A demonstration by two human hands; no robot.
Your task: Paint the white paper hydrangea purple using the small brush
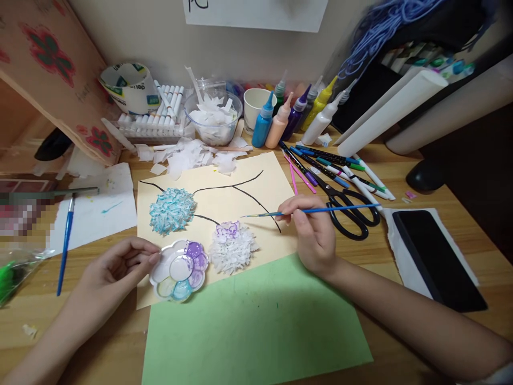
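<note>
My left hand [124, 270] pinches the edge of a white flower-shaped paint palette [181, 267], with purple paint in its right wells and turquoise at the bottom. Between the fingers of my right hand [310, 230] is a thin blue paintbrush [336, 208], its tip pointing left above the cream paper [256, 171]. Just below the tip sits a white ruffled paper flower [234, 248], purple along its upper part. A turquoise-tinted paper flower [172, 211] lies farther left, among drawn black branches. Green paper [256, 326] lies at the near side.
Paint bottles [276, 125], a paper cup [256, 104] and a clear bowl of paper scraps [214, 120] stand at the back. Black scissors [350, 214] and several pens lie right, near a phone [436, 256]. Another brush [65, 251] lies left.
</note>
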